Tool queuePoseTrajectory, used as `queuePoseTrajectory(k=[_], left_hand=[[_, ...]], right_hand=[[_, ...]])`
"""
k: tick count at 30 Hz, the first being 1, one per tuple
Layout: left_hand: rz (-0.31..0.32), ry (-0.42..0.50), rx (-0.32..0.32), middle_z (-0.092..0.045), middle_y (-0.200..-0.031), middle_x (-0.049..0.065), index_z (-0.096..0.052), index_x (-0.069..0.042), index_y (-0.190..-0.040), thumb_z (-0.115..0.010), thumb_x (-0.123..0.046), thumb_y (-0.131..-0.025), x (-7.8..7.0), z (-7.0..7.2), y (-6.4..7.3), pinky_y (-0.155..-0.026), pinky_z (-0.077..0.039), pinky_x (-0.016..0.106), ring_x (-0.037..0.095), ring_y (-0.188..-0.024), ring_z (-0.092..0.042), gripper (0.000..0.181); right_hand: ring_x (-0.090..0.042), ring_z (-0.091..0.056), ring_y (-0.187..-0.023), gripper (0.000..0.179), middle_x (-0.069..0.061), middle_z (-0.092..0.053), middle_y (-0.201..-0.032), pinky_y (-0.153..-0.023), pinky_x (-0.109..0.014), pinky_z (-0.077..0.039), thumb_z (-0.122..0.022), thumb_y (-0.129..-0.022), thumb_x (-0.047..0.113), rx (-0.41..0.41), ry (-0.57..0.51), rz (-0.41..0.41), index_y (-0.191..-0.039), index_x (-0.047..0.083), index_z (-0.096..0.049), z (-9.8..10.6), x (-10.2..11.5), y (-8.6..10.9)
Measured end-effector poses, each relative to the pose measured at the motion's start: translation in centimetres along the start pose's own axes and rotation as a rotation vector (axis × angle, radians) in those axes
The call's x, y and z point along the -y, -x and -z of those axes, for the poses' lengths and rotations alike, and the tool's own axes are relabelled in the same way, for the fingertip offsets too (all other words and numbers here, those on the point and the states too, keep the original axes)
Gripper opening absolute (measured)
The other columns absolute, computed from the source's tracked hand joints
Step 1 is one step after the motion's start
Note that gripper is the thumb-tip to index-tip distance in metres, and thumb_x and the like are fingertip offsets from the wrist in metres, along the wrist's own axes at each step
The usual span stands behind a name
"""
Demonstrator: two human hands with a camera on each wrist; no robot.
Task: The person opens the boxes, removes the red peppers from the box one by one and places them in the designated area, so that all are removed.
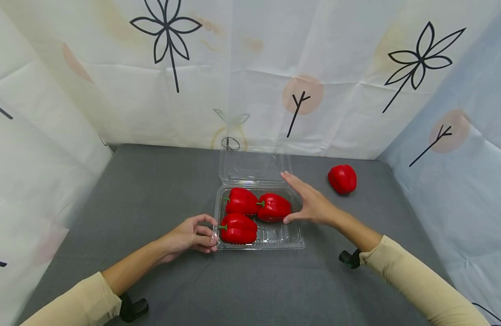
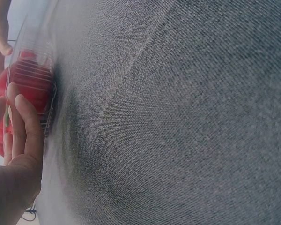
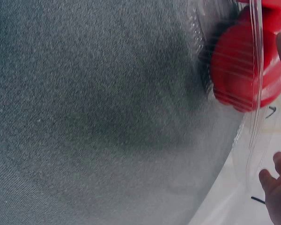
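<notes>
A clear plastic clamshell box (image 1: 297, 235) lies on the grey table with its lid (image 1: 252, 165) standing open at the back. Three red bell peppers lie inside: one at the front left (image 1: 238, 229), one at the back left (image 1: 241, 201), one at the back right (image 1: 273, 207). My left hand (image 1: 191, 235) holds the box's front left corner with curled fingers (image 2: 25, 124). My right hand (image 1: 311, 203) hovers with straight fingers at the box's right side, its thumb by the back right pepper (image 3: 243, 70). A fourth red pepper (image 1: 342, 179) lies loose on the table to the right.
White sheets printed with flowers wall in the grey table (image 1: 152, 190) at the back and on both sides. Bare grey cloth lies to the left and in front of the box. Black wrist camera mounts (image 1: 350, 259) show under both sleeves.
</notes>
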State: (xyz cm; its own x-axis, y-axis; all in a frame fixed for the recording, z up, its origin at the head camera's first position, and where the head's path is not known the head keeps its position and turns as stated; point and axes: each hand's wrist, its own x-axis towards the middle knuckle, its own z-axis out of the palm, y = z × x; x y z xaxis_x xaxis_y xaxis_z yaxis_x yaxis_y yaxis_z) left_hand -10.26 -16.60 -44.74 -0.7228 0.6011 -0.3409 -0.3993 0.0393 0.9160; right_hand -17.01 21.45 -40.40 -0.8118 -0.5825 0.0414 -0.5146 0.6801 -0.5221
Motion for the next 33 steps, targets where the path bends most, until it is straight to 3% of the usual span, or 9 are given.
queuePoseTrajectory(k=[6,13,19,33], left_hand=[[-0.002,0.002,-0.004,-0.071,-0.098,0.020,-0.041,0.004,-0.127,-0.071,-0.005,-0.091,0.0,-0.1,0.0,-0.079,-0.059,0.035,0.025,-0.083,-0.073,0.048],[-0.002,-0.004,-0.009,-0.071,-0.098,0.020,-0.041,0.004,-0.127,-0.071,-0.006,-0.091,0.0,-0.1,0.1,-0.079,-0.059,0.036,0.028,-0.085,-0.072,0.048],[0.004,-0.003,-0.013,-0.071,-0.098,0.019,-0.042,0.004,-0.127,-0.072,-0.006,-0.091,0.0,-0.1,0.0,-0.079,-0.059,0.035,0.028,-0.084,-0.072,0.048],[0.003,0.006,-0.001,-0.073,-0.095,0.012,-0.042,0.002,-0.127,-0.073,-0.008,-0.090,0.2,0.1,-0.1,-0.079,-0.059,0.035,0.025,-0.083,-0.073,0.050]], right_hand=[[-0.032,-0.033,-0.144,0.113,-0.006,-0.029,-0.162,-0.106,-0.063,-0.037,-0.092,-0.069,0.034,0.064,-0.017,-0.003,-0.158,0.019,-0.025,-0.4,0.7,-0.1],[-0.036,-0.042,-0.138,0.106,-0.008,-0.040,-0.156,-0.103,-0.062,-0.041,-0.092,-0.070,0.032,0.066,-0.018,-0.001,-0.156,0.019,-0.031,-1.0,0.8,0.0],[-0.034,-0.049,-0.132,0.098,-0.011,-0.048,-0.150,-0.101,-0.058,-0.045,-0.092,-0.071,0.024,0.064,-0.040,0.045,-0.153,0.011,-0.038,-1.3,1.3,0.0],[-0.027,-0.058,-0.122,0.080,-0.011,-0.056,-0.142,-0.100,-0.049,-0.048,-0.084,-0.080,0.009,0.077,-0.008,0.040,-0.149,0.008,-0.044,-1.6,1.3,-0.4]])
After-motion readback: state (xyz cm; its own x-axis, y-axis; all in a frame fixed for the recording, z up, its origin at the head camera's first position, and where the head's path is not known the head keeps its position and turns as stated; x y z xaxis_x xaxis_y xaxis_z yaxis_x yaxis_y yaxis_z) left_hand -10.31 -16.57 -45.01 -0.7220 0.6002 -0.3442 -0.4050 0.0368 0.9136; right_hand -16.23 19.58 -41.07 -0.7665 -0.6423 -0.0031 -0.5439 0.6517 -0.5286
